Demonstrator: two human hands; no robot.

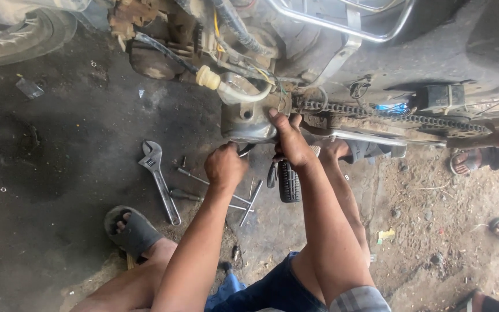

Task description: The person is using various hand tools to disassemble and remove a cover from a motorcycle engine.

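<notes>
Head view is looking down on a motorcycle (330, 52) filling the top of the frame, its front tyre (18, 32) sitting at upper left and its drive chain (388, 115) running toward the right. Below the frame, the silver engine cover (246, 124) is hanging just above both hands. The right hand (291, 141) is pressing against the cover's right edge, fingers spread over it and the thumb reaching up beside the chain. The left hand (224, 166) is clenching into a fist just under the cover, gripping a dark tool (246, 149) whose tip is touching the cover's lower rim. A black rubber footpeg (288, 182) is sticking down just beside the right wrist. On the oily floor (47, 173), an adjustable wrench (158, 179) is lying left of the left hand, and thin metal rods (244, 202) are lying beneath the forearm.
</notes>
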